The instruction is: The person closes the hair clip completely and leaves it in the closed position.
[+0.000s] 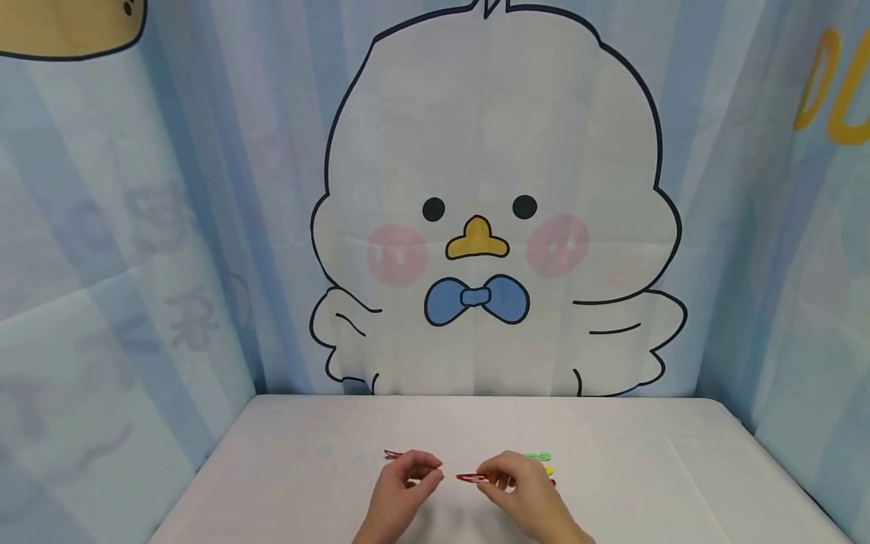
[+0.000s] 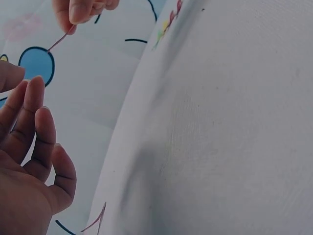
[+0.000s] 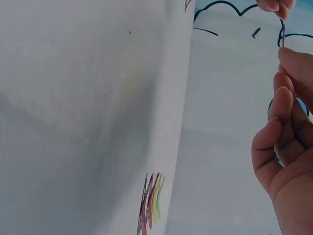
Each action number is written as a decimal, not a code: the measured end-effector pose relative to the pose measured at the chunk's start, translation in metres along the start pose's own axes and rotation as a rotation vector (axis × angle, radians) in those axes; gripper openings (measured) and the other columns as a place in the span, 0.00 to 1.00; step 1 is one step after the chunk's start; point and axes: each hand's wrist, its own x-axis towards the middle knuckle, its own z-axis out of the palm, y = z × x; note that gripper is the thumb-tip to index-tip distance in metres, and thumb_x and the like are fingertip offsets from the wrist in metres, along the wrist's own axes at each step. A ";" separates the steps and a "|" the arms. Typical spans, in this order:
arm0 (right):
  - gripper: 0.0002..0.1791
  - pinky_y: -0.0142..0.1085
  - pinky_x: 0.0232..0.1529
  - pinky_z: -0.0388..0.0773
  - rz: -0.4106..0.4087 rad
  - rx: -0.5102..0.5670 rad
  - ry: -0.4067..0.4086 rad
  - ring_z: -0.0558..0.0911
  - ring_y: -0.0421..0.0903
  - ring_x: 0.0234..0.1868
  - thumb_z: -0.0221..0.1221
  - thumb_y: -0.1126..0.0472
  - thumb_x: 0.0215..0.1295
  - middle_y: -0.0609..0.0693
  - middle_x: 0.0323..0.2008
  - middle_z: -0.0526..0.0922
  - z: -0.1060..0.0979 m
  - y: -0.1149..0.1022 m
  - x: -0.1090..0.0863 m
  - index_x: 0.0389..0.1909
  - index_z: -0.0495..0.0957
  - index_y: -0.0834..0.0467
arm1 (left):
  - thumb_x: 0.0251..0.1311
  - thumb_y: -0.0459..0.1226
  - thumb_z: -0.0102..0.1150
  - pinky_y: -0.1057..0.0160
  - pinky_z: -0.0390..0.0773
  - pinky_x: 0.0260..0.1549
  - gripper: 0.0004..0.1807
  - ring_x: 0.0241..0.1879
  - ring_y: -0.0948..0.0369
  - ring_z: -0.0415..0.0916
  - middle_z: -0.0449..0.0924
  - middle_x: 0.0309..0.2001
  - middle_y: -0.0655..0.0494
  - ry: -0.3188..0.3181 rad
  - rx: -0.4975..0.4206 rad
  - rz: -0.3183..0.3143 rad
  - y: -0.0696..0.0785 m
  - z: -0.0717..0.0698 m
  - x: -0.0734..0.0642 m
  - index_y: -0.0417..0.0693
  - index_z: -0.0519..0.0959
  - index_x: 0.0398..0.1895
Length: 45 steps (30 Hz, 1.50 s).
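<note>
My right hand (image 1: 519, 491) pinches a red snap hair clip (image 1: 469, 477) between thumb and fingertips above the table, its free end pointing left. Facing it, my left hand (image 1: 401, 489) is raised a small gap from the clip. Its thumb and fingertips (image 2: 34, 85) are close together, with nothing visible between them. Another red hair clip (image 1: 392, 454) lies on the table behind the left hand; in the left wrist view its two arms spread in a V. Partly hidden by the right hand are several clips, including a green clip (image 1: 538, 456) and a yellow clip (image 1: 549, 470).
A white cloth covers the table (image 1: 306, 453). Behind it hangs a curtain (image 1: 489, 151) printed with a large white chick, and striped fabric stands at both sides. In the right wrist view, a row of coloured clips (image 3: 156, 200) lies side by side.
</note>
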 end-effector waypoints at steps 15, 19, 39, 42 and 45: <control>0.11 0.34 0.26 0.75 -0.021 -0.050 0.009 0.75 0.31 0.27 0.72 0.70 0.53 0.33 0.27 0.79 -0.016 0.006 -0.008 0.32 0.85 0.52 | 0.63 0.35 0.66 0.57 0.74 0.37 0.10 0.38 0.57 0.78 0.82 0.36 0.57 0.042 0.092 0.030 -0.004 -0.020 0.005 0.40 0.81 0.44; 0.13 0.33 0.25 0.74 -0.064 -0.058 0.037 0.74 0.31 0.26 0.72 0.72 0.51 0.33 0.27 0.79 -0.020 0.010 -0.010 0.32 0.85 0.51 | 0.63 0.35 0.66 0.58 0.75 0.36 0.09 0.38 0.57 0.78 0.82 0.37 0.57 0.037 0.119 0.053 -0.009 -0.028 0.007 0.39 0.81 0.44; 0.06 0.32 0.30 0.74 0.273 -0.094 -0.142 0.72 0.34 0.28 0.72 0.64 0.58 0.38 0.28 0.77 -0.050 0.017 -0.014 0.34 0.85 0.53 | 0.64 0.33 0.64 0.57 0.75 0.38 0.10 0.37 0.58 0.74 0.81 0.37 0.57 0.090 0.238 0.041 -0.023 -0.068 0.023 0.39 0.81 0.45; 0.06 0.31 0.28 0.72 0.262 -0.096 -0.148 0.72 0.34 0.27 0.71 0.64 0.59 0.37 0.27 0.77 -0.053 0.020 -0.015 0.34 0.85 0.53 | 0.63 0.32 0.64 0.58 0.75 0.37 0.09 0.36 0.58 0.73 0.81 0.36 0.57 0.100 0.263 0.048 -0.027 -0.073 0.027 0.39 0.81 0.45; 0.05 0.31 0.27 0.71 0.231 -0.085 -0.148 0.72 0.34 0.26 0.71 0.65 0.59 0.35 0.25 0.77 -0.055 0.022 -0.016 0.34 0.85 0.53 | 0.62 0.32 0.64 0.59 0.75 0.36 0.09 0.36 0.58 0.73 0.81 0.36 0.57 0.097 0.278 0.045 -0.030 -0.077 0.029 0.40 0.81 0.45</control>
